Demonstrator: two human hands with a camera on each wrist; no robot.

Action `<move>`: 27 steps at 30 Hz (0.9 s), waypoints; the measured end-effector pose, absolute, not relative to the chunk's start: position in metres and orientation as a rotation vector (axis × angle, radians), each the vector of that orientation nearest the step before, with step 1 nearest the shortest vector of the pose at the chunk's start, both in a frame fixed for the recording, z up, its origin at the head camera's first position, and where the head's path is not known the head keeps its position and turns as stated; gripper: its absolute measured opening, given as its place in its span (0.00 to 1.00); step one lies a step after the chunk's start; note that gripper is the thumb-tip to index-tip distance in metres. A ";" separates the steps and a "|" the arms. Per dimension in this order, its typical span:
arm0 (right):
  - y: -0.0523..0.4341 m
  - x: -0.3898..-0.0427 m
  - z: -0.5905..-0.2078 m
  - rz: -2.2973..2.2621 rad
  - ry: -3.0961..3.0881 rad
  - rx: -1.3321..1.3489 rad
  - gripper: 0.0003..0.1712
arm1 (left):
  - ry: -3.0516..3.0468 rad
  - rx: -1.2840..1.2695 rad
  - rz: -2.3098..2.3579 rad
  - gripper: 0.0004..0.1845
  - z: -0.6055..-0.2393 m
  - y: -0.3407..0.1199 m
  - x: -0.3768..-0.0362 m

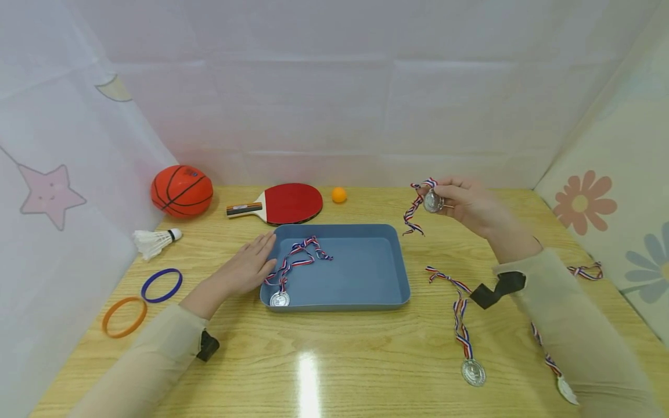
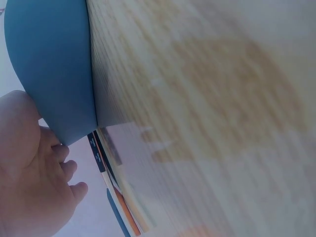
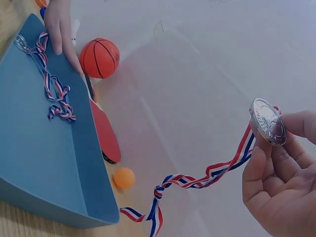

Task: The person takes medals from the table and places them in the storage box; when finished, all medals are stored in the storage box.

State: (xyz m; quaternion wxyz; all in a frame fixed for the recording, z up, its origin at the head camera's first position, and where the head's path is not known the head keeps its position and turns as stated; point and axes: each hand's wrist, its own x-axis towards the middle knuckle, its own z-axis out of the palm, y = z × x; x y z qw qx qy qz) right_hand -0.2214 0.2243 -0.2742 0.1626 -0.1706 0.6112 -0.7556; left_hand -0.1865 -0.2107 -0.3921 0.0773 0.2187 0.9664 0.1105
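My right hand [image 1: 467,206] pinches a silver medal [image 3: 268,122] between thumb and fingers, raised over the table beyond the tray's right side. Its red, white and blue ribbon [image 3: 212,175] hangs down, knotted. The left hand [image 1: 250,264] rests with straight fingers on the left rim of a blue-grey tray [image 1: 360,273]. Inside that tray, at the left, lies another silver medal [image 1: 279,299] with its striped ribbon [image 1: 300,255]. To the right on the table are a medal [image 1: 473,372] with its ribbon stretched upward and a further medal [image 1: 567,390], partly hidden by my right sleeve.
Behind the tray are a red table tennis bat [image 1: 294,203] and an orange ball [image 1: 339,194]. Along the left stand a small basketball [image 1: 182,191], a shuttlecock [image 1: 155,242], a blue wristband [image 1: 162,285] and an orange wristband [image 1: 124,317]. Another ribbon [image 1: 585,271] lies at far right.
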 end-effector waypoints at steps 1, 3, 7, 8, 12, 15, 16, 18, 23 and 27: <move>0.219 -0.221 -0.274 -2.137 1.743 -0.490 0.10 | 2.895 0.655 0.332 0.34 -0.392 -0.211 -0.187; 0.209 -0.219 -0.274 -2.095 1.763 -0.498 0.10 | 2.895 0.656 0.331 0.34 -0.392 -0.210 -0.187; 0.187 -0.217 -0.274 -2.042 1.773 -0.501 0.11 | 2.897 0.660 0.330 0.34 -0.392 -0.210 -0.187; 0.181 -0.217 -0.274 -2.035 1.779 -0.492 0.12 | 2.896 0.660 0.329 0.33 -0.392 -0.210 -0.187; 0.161 -0.216 -0.275 -1.990 1.810 -0.471 0.11 | 2.890 0.657 0.335 0.33 -0.391 -0.209 -0.187; 0.147 -0.216 -0.278 -1.927 1.853 -0.483 0.09 | 2.890 0.659 0.335 0.33 -0.391 -0.208 -0.187; 0.142 -0.217 -0.279 -1.906 1.863 -0.489 0.08 | 2.890 0.658 0.335 0.33 -0.391 -0.208 -0.187; 0.132 -0.218 -0.281 -1.873 1.887 -0.494 0.06 | 2.891 0.658 0.332 0.33 -0.390 -0.207 -0.187; 0.109 -0.225 -0.287 -1.823 1.928 -0.510 0.05 | 2.894 0.663 0.330 0.33 -0.390 -0.206 -0.187; 0.093 -0.230 -0.293 -1.816 1.931 -0.523 0.05 | 2.895 0.664 0.329 0.33 -0.390 -0.204 -0.188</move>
